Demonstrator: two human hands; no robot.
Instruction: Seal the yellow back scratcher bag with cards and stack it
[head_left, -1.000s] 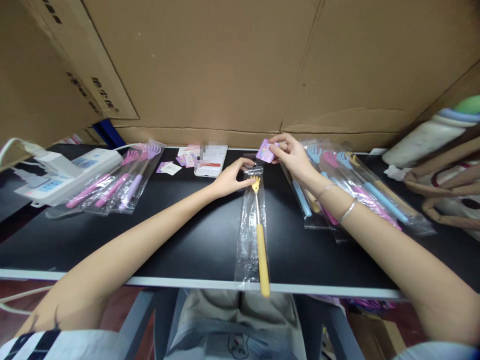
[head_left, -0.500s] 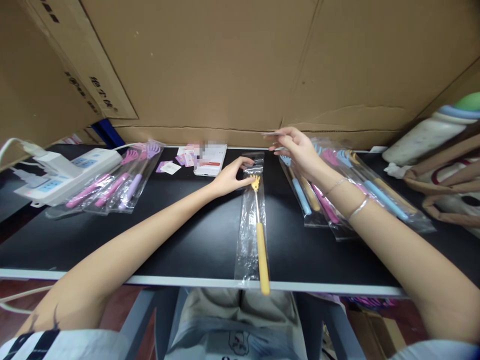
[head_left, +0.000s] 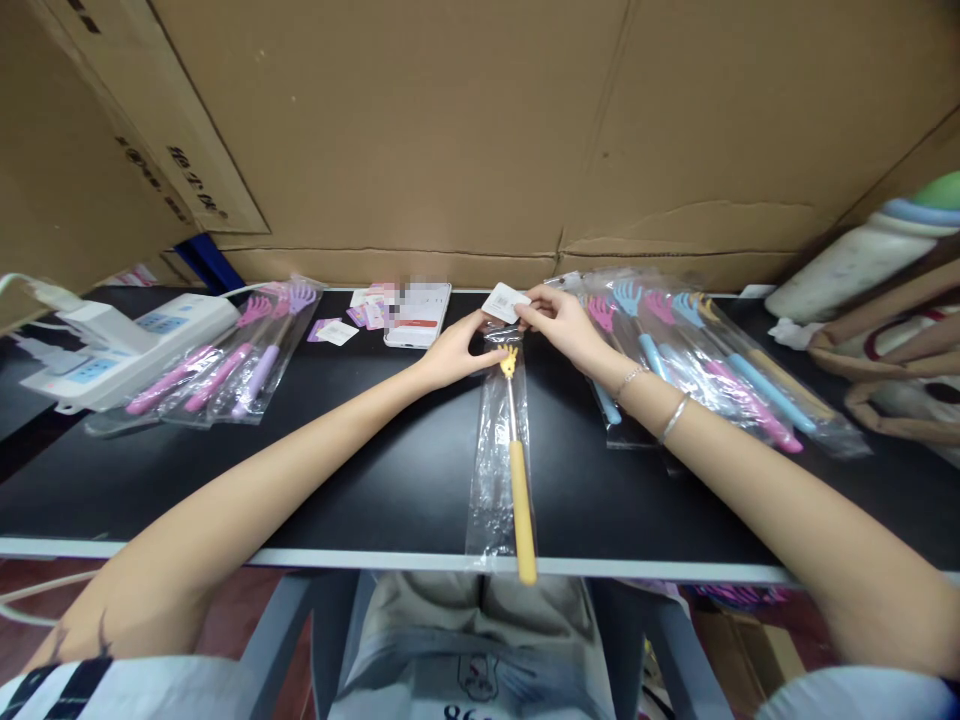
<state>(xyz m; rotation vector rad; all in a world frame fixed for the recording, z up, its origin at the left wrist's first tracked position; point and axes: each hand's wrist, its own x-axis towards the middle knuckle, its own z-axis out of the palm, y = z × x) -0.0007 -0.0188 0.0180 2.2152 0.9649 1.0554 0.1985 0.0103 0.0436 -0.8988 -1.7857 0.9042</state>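
Right hand [head_left: 556, 322]: fingers pinched white-faced card [head_left: 502, 303] at top of clear bag [head_left: 491, 490]. Left hand [head_left: 455, 352]: fingers spread, near yellow scratcher [head_left: 523, 510].

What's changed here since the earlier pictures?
The right hand moved left, still holding the card, now flipped from purple side to white and brought to the far end of the plastic bag. The left hand, bag and yellow back scratcher stayed about where they were.

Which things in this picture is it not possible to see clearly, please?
In the head view:
White card in the right hand: print too small to read.
Bagged sticks at right: partly hidden by the right forearm.
Bottle: lid partly cut off by the right edge.
White rectangular item: partly pixelated.
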